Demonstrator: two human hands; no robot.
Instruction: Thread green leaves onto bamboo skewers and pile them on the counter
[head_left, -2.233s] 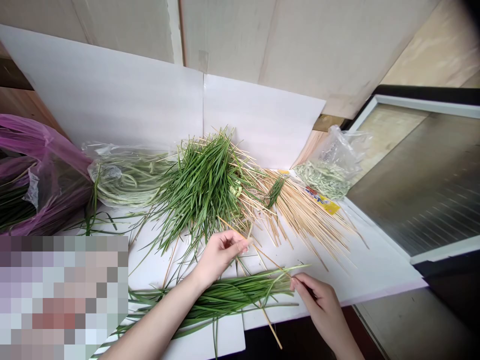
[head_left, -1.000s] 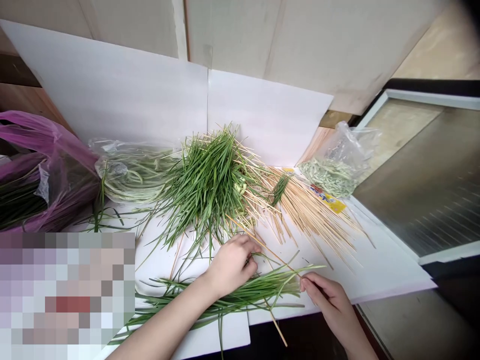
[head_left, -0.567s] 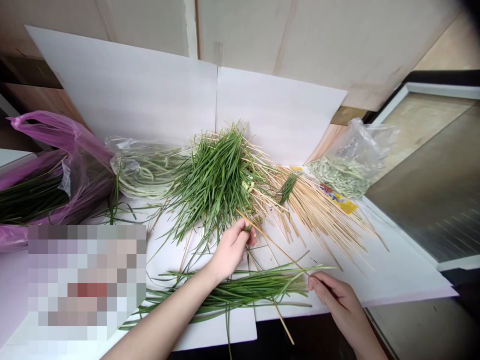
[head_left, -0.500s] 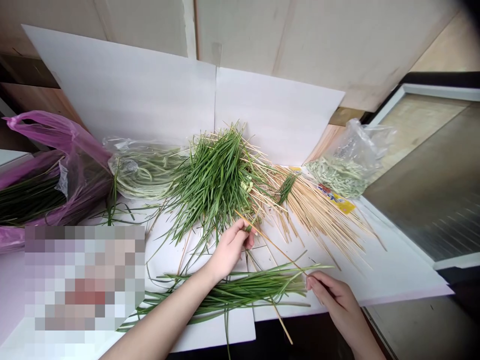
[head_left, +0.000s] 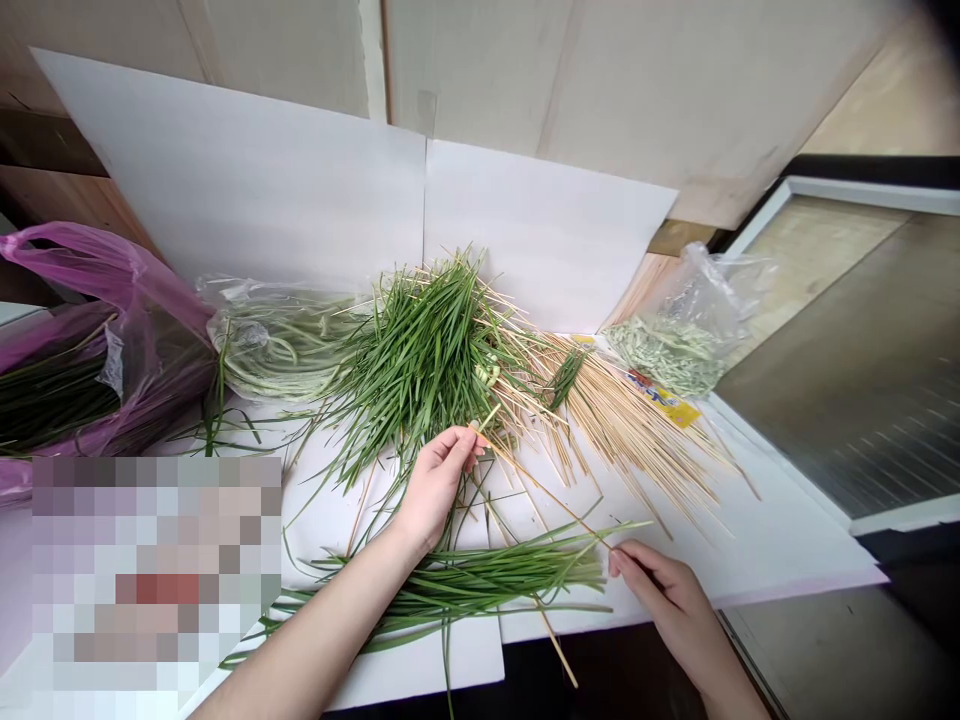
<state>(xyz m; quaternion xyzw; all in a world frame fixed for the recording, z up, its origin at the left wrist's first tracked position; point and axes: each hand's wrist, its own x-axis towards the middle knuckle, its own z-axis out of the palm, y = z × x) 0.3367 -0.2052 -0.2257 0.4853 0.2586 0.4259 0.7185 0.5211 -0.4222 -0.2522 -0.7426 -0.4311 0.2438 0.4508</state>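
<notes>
A white board (head_left: 547, 240) backs the table (head_left: 757, 560), which carries a heap of flat chive leaves (head_left: 427, 370), a fan of thin bamboo skewers (head_left: 637, 450) and a loose chive bundle (head_left: 480, 585). A pixelated patch (head_left: 150, 570) hides the lower left. One long skewer (head_left: 544, 490) spans your hands: your right hand (head_left: 664, 600) pinches its lower end, and your left hand (head_left: 435, 490), now shifted leftward, presses together at its upper end.
</notes>
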